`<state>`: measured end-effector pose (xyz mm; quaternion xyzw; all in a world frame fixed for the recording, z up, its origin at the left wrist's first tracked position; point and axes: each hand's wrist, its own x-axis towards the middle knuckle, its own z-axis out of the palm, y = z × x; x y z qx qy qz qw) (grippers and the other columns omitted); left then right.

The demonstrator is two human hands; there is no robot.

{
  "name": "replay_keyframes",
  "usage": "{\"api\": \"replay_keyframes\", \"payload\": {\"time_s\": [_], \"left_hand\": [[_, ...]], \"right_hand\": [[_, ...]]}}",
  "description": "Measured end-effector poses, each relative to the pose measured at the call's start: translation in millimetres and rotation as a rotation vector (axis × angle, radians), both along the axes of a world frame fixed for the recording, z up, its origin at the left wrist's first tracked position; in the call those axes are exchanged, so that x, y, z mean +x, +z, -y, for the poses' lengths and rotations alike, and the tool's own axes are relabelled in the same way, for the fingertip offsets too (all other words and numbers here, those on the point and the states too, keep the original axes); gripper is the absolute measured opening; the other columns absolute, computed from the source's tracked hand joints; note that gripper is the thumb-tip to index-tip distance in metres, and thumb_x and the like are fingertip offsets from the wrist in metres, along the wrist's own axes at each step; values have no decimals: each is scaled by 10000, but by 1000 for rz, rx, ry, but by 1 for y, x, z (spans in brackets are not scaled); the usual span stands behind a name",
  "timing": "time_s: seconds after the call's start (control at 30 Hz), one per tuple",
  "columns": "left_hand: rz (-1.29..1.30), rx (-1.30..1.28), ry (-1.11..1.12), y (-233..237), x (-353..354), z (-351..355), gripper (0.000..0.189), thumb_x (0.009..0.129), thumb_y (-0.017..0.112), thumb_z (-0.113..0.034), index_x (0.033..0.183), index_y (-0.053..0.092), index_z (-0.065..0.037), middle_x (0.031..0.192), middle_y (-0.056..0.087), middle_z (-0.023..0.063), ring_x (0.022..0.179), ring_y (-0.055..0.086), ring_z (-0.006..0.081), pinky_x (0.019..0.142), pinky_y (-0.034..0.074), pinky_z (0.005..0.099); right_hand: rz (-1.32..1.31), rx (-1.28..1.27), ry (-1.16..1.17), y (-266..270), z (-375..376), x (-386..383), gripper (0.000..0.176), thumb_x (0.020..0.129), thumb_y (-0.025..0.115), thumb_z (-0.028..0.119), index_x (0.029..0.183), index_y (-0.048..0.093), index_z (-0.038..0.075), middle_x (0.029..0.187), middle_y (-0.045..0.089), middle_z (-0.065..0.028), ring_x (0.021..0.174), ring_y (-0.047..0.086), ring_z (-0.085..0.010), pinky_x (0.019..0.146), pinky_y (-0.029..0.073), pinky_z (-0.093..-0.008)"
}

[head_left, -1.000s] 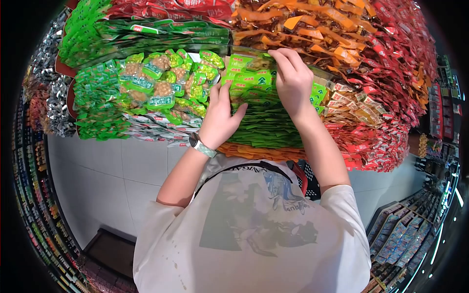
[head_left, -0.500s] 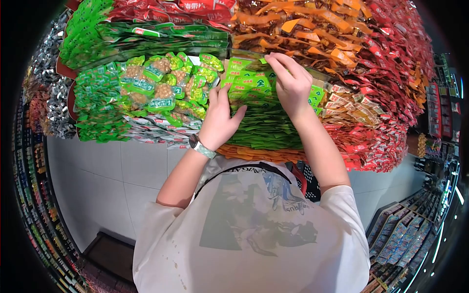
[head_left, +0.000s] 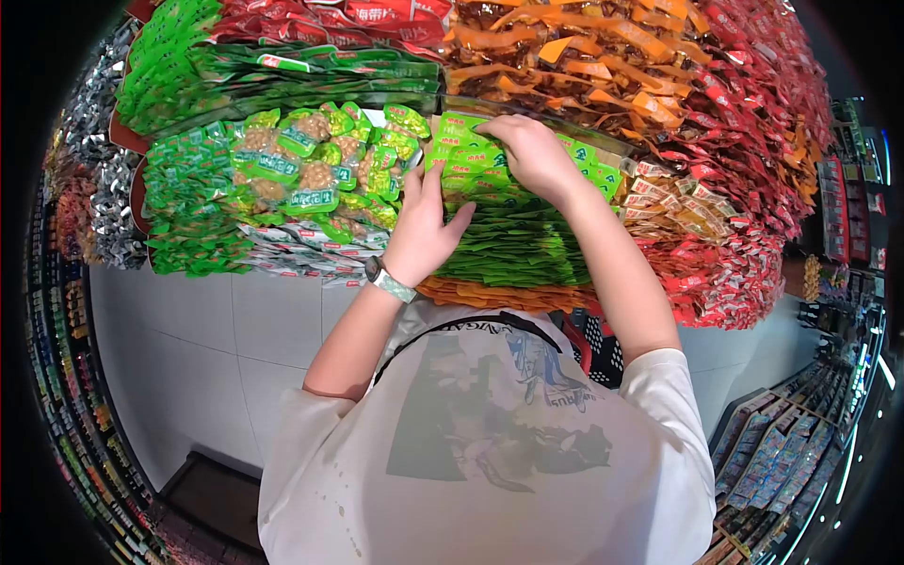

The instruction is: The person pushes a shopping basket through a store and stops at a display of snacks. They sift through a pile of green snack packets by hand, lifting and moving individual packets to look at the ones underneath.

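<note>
Red packets [head_left: 400,14] read "海带片"; left hand [head_left: 422,234] and right hand [head_left: 539,162] touch green packets [head_left: 466,155], each grip unclear.

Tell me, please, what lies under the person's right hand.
Bright green packets show on both sides of the right hand, so more may lie beneath; whatever is directly under it is covered and cannot be seen.

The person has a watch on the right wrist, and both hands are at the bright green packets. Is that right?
Not quite: the head view shows the watch on the wrist of the left hand. That hand and the right hand are indeed both at the bright green packets.
</note>
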<state>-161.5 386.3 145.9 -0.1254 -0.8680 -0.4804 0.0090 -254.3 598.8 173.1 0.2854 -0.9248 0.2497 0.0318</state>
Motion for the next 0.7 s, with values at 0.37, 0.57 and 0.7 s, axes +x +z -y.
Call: {"api": "replay_keyframes", "payload": {"time_s": [0.37,0.57,0.7], "left_hand": [[-74,-17,4,16,4,-5,789,907,750,-146,1548,325,32,1569,357,298,1455,391,463,1183,376,453],[-214,-147,-54,19,-8,-10,765,882,759,-120,1532,378,15,1581,388,260,1489,345,467,1226,305,492],[-161,-80,-24,19,-14,-10,663,880,759,-113,1456,459,23,1441,497,236,1451,387,472,1191,344,504]], "right_hand": [[-112,26,-2,11,-9,12,259,888,605,43,1125,707,34,1085,697,-138,1080,644,-355,960,521,-445],[-99,162,-55,22,-7,14,245,836,593,5,1064,675,44,1025,669,-125,1039,646,-338,901,523,-426],[-301,22,-210,19,-8,28,230,817,596,-14,1036,633,46,977,666,-121,988,667,-340,864,531,-423]]}}
